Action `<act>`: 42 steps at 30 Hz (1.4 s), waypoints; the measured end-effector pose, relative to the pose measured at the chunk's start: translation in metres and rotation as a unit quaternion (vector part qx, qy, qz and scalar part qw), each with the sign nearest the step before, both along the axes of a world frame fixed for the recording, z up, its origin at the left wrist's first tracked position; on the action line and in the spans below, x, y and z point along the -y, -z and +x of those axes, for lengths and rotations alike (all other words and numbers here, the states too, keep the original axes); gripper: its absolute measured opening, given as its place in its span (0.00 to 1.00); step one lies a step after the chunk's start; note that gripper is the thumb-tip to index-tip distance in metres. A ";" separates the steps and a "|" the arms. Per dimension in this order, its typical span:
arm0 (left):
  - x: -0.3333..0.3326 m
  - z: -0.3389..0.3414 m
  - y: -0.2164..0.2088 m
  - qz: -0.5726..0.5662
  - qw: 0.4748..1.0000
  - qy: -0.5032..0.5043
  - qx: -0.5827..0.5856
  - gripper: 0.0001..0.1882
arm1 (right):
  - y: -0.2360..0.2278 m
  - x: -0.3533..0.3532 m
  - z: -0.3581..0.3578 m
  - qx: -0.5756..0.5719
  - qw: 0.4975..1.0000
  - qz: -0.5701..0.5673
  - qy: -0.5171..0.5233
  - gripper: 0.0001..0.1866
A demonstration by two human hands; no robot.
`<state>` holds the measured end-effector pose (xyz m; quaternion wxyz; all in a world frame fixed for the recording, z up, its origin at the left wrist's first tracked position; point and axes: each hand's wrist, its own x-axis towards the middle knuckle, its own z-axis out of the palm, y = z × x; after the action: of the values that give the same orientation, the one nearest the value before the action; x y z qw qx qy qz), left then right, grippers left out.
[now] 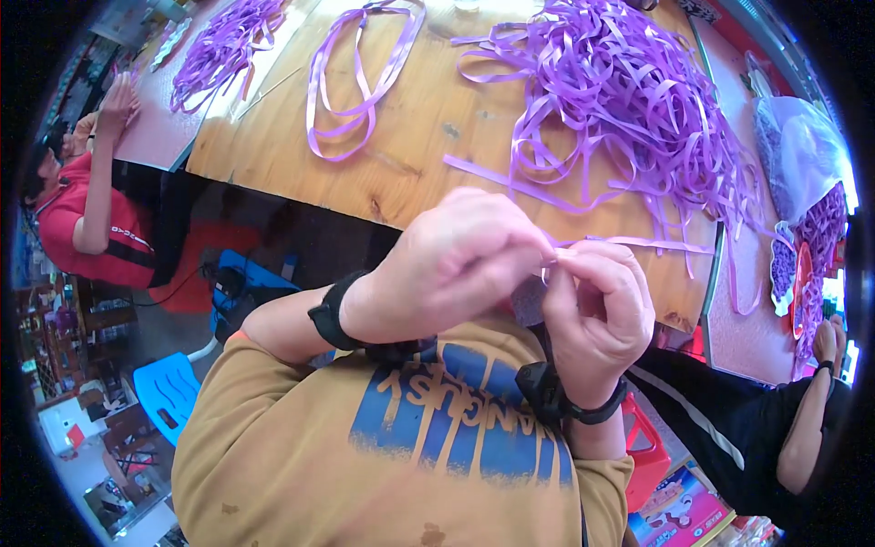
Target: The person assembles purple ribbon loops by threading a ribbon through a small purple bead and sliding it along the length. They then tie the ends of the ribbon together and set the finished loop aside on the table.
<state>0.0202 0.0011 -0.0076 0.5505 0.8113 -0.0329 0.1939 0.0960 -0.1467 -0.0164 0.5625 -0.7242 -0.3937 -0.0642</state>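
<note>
My left hand (pixel 456 264) and my right hand (pixel 600 314) meet fingertip to fingertip just off the table's near edge. Both are closed in a pinch on a purple ribbon (pixel 649 243). Part of the ribbon runs rightward from the fingers over the wood. What the fingertips cover is too small to make out. Beyond my hands, on the right of the table, lies a big tangled heap of purple ribbons (pixel 620 91), with one loose end (pixel 483 170) reaching toward my hands. A looped purple lanyard (pixel 314 109) lies farther left.
The wooden table (pixel 410 118) spans the far side. Another bundle of purple ribbons (pixel 223 50) lies at far left. A person in red (pixel 100 219) sits left, another in black (pixel 729 410) right. A blue chair (pixel 169 397) and red stool (pixel 645 451) stand close by.
</note>
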 end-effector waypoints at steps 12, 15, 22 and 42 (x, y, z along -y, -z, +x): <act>-0.004 0.001 -0.001 -0.152 0.980 0.057 -0.116 0.04 | -0.001 0.001 -0.002 0.019 1.000 -0.011 -0.021 0.14; -0.002 0.001 0.000 -0.110 0.989 0.030 -0.096 0.03 | 0.000 0.000 -0.003 -0.012 0.999 0.004 -0.033 0.10; -0.004 0.001 0.003 0.034 0.999 -0.017 0.015 0.03 | -0.003 0.001 -0.007 -0.067 0.997 -0.005 -0.041 0.08; -0.001 -0.008 0.007 0.086 0.995 -0.045 0.030 0.06 | -0.012 0.021 -0.009 -0.070 0.994 -0.039 -0.067 0.04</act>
<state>0.0119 0.0022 -0.0143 0.4684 0.8499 -0.0294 0.2398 0.0869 -0.1677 -0.0046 0.5628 -0.7207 -0.4028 0.0402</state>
